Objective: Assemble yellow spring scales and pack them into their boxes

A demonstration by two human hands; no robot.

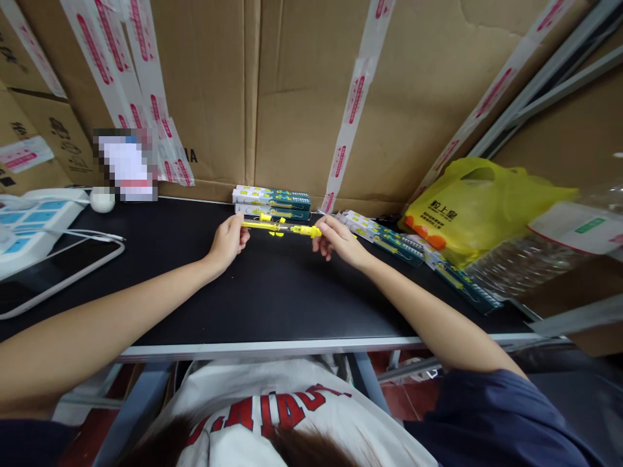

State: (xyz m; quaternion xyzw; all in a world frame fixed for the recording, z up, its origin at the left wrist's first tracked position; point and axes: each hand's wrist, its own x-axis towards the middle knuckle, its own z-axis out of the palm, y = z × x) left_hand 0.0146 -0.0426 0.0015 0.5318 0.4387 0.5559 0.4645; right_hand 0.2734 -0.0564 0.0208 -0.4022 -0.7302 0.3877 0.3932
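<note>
A slim yellow, pen-like stick (278, 226) with a clear or dark middle is stretched level between my two hands, above the black tabletop. My left hand (228, 241) pinches its left end. The fingers of my right hand (338, 239) are closed round the right end, by a thicker yellow part. Small yellow pieces stick out around the stick's middle; how they are fixed is too small to tell. Just behind it lie stacked slim printed boxes (272, 202) in white and green.
More slim boxes (384, 237) lie to the right, beside a yellow plastic bag (477, 201) and a clear plastic package (530, 259). At the left are a tablet-like device (58, 269), a white power strip (41, 217) and a blurred-out phone (127, 165). Taped cardboard (296, 97) stands behind the table.
</note>
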